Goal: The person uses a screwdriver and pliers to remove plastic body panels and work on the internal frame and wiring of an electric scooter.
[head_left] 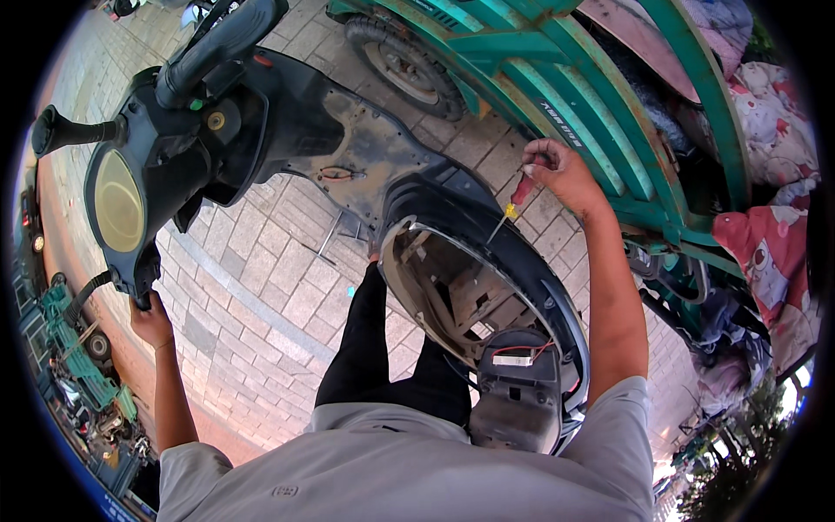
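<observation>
A black electric scooter [452,187] stands in front of me, with its seat off and its body open. My left hand [154,326] is closed round the end of the near handlebar [146,270], partly hidden by it. My right hand [561,177] grips a screwdriver [523,190] by its red and yellow handle, above the scooter's far side. Its thin shaft points down and left to the rim of the open seat compartment [426,287]; I cannot tell whether the tip touches. Red-handled pliers [337,174] lie on the dusty footboard [374,143].
A green metal cart [600,113] with a black wheel [404,68] stands close beyond the scooter, bedding [765,270] piled on its right. A black panel with a white connector [513,359] and red wire sits at the compartment's near end. Grey paving [252,252] lies below.
</observation>
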Demonstrator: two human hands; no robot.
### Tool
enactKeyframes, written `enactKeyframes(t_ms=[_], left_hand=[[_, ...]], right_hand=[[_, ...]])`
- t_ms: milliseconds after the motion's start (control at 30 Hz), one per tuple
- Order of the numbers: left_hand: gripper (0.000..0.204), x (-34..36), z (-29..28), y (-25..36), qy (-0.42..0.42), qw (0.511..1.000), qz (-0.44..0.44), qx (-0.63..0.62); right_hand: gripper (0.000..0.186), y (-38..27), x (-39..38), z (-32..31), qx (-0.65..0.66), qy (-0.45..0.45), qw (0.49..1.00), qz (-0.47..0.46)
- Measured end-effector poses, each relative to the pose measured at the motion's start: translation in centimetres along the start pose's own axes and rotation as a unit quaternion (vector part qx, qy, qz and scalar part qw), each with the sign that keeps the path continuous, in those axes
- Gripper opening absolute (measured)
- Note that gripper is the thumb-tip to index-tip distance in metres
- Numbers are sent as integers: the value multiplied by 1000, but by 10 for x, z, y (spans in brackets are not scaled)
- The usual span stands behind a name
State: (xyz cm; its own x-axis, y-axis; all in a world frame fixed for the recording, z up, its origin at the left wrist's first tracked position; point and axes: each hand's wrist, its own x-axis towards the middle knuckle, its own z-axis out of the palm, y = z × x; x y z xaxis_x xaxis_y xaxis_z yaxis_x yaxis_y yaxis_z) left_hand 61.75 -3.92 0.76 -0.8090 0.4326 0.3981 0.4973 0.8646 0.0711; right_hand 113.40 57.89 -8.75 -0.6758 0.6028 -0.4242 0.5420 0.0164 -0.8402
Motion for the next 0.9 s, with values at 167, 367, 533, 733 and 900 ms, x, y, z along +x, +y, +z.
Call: enactKeyframes(t_ms=[167,367,533,733,900], left_hand=[[39,1,-2,0,3,1000,9,19],[42,0,-7,-11,-17,1000,-8,14],[41,8,-1,1,-32,999,-25,10],[40,-4,-7,-14,-14,1000,-6,5],[38,7,-3,-4,-31,999,-17,16]], right_hand=[[30,35,-9,37,272,110,954,65],[43,42,-11,93,-132,140,976,105],[67,129,-20,143,-215,-59,959,174],[54,28,-43,117,-300,-50,933,193],[41,51,-74,130,-357,-40,921,152]])
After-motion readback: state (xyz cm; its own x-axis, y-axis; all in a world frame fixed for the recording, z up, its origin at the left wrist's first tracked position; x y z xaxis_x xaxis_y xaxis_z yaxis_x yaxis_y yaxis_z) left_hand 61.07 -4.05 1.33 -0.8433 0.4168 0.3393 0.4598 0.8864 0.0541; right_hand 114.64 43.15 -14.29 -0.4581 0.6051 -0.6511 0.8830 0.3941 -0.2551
